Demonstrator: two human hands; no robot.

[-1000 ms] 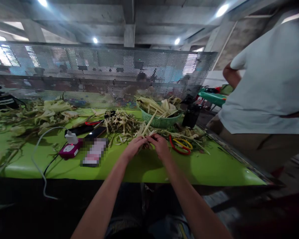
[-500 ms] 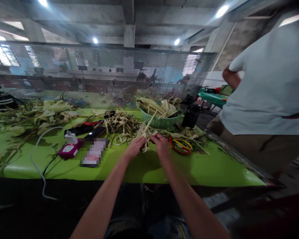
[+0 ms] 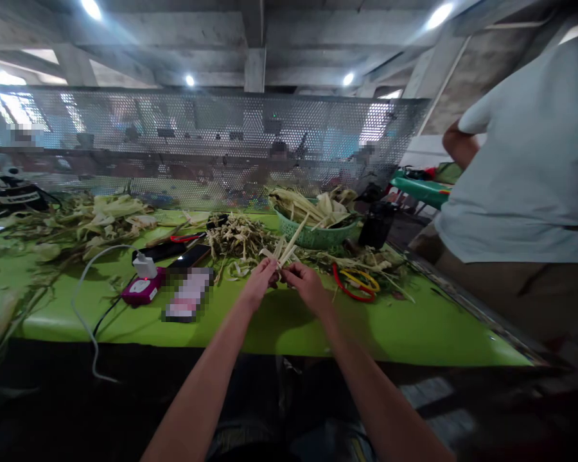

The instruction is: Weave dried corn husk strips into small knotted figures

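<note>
Pale corn husk strips (image 3: 293, 242) stick up from between my hands, just over the front half of the green table. My left hand (image 3: 260, 282) is closed on their lower ends, fingertips pinched together. Close beside it, my right hand (image 3: 307, 283) is closed too, its thumb and fingers pinching the same strips low down. The exact grip of the fingertips is partly hidden. Behind the hands stands a green basket (image 3: 313, 239) heaped with dry husks. A pile of knotted husk pieces (image 3: 238, 234) lies to the left of it.
Scissors with red and yellow handles (image 3: 354, 290) lie right of my hands. To the left are a phone (image 3: 191, 294), a magenta power socket (image 3: 142, 287) with a white cable, and loose husks (image 3: 108, 212). A perforated metal screen (image 3: 197, 141) backs the table (image 3: 279, 330). A person (image 3: 534, 160) stands at right.
My right hand has come in nearer to my left, narrowing the gap at the strips. The whole view has shifted slightly, so things sit a little further right.
</note>
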